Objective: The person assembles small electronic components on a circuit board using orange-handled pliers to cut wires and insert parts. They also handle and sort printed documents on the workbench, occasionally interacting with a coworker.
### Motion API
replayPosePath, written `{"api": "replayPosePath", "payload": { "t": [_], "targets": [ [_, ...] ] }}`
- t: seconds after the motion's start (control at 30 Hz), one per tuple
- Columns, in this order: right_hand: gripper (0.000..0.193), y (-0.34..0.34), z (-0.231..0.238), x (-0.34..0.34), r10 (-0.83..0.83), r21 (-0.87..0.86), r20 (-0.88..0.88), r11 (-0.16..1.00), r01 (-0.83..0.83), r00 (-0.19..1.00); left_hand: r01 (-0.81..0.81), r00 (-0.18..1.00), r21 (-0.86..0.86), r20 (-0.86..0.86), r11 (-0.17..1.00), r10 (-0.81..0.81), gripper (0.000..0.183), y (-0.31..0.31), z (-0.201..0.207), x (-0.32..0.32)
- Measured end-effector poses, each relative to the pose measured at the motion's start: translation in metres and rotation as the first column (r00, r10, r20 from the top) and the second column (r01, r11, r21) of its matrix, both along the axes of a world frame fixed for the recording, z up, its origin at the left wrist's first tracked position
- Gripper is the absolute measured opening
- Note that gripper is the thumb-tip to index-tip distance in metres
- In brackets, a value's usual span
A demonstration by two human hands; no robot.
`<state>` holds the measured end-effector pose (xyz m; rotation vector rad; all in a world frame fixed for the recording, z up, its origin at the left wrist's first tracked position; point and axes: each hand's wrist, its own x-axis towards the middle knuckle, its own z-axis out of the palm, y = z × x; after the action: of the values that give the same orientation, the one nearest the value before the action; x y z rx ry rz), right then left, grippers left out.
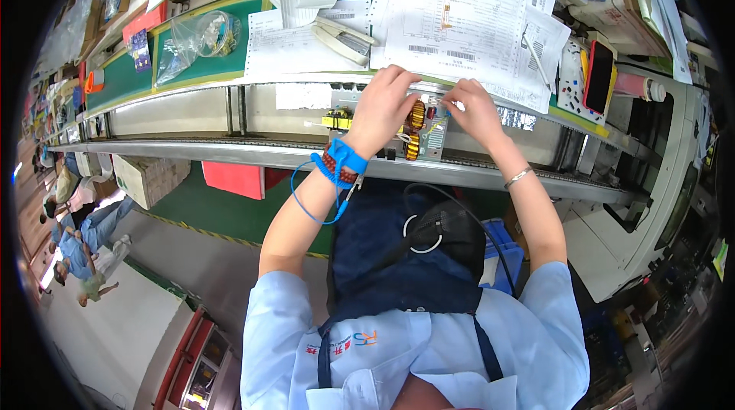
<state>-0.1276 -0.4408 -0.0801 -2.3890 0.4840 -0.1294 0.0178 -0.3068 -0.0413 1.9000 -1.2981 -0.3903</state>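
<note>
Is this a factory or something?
Most likely an electronics factory line. Both hands, left hand and right hand, work on a circuit board with copper coils on a long conveyor. The left wrist wears a blue grounding strap.

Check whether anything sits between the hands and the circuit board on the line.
Nothing visible does. The left hand already rests on the circuit board beside its copper coils, and the right hand pinches at the board's top edge.

Both your forearms reach up and forward from the lower edge, elbows bent. Your left hand (383, 107) lies palm-down, fingers curled, a blue strap on its wrist. Your right hand (475, 107) pinches with its fingertips, a thin bracelet on its wrist.
</note>
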Motion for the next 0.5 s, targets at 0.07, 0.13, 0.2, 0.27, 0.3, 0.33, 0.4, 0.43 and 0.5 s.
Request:
{"api": "replayPosePath", "payload": {
  "t": [0.07, 0.13, 0.2, 0.27, 0.3, 0.33, 0.4, 0.43, 0.5],
  "targets": [
    [0.006, 0.003, -0.004, 0.000, 0.021, -0.005, -0.012, 1.000, -0.021, 1.000, -0.050, 0.997, 0.026, -0.065, 0.998, 0.051, 0.019, 0.009, -0.001, 0.003],
    [0.006, 0.005, -0.008, 0.003, 0.049, -0.051, -0.020, 0.997, -0.050, 0.999, -0.090, 0.993, 0.020, -0.075, 0.996, 0.091, 0.019, 0.017, -0.004, 0.005],
    [0.006, 0.007, -0.010, 0.006, 0.067, -0.090, -0.019, 0.994, -0.068, 0.998, -0.112, 0.992, 0.005, -0.057, 0.994, 0.112, 0.019, 0.023, -0.007, 0.007],
    [0.006, 0.009, -0.010, 0.008, 0.075, -0.123, -0.008, 0.989, -0.076, 0.997, -0.129, 0.987, 0.012, -0.092, 0.992, 0.130, 0.018, 0.025, -0.007, 0.008],
    [0.005, 0.009, -0.011, 0.009, 0.090, -0.144, -0.017, 0.985, -0.092, 0.996, -0.137, 0.984, 0.015, -0.109, 0.990, 0.138, 0.018, 0.026, -0.006, 0.008],
    [0.004, 0.009, -0.012, 0.009, 0.105, -0.164, -0.026, 0.981, -0.108, 0.994, -0.136, 0.982, 0.021, -0.126, 0.991, 0.137, 0.017, 0.028, -0.007, 0.008],
    [0.004, 0.007, -0.015, 0.008, 0.152, -0.218, -0.060, 0.963, -0.161, 0.987, -0.132, 0.978, 0.030, -0.159, 0.991, 0.135, 0.016, 0.030, -0.008, 0.009],
    [0.005, 0.006, -0.015, 0.008, 0.183, -0.251, -0.086, 0.947, -0.199, 0.979, -0.128, 0.978, 0.035, -0.163, 0.991, 0.132, 0.016, 0.031, -0.008, 0.009],
    [0.005, 0.006, -0.015, 0.006, 0.230, -0.298, -0.091, 0.922, -0.246, 0.969, -0.119, 0.977, 0.044, -0.170, 0.992, 0.125, 0.015, 0.032, -0.008, 0.009]
  ]
}}
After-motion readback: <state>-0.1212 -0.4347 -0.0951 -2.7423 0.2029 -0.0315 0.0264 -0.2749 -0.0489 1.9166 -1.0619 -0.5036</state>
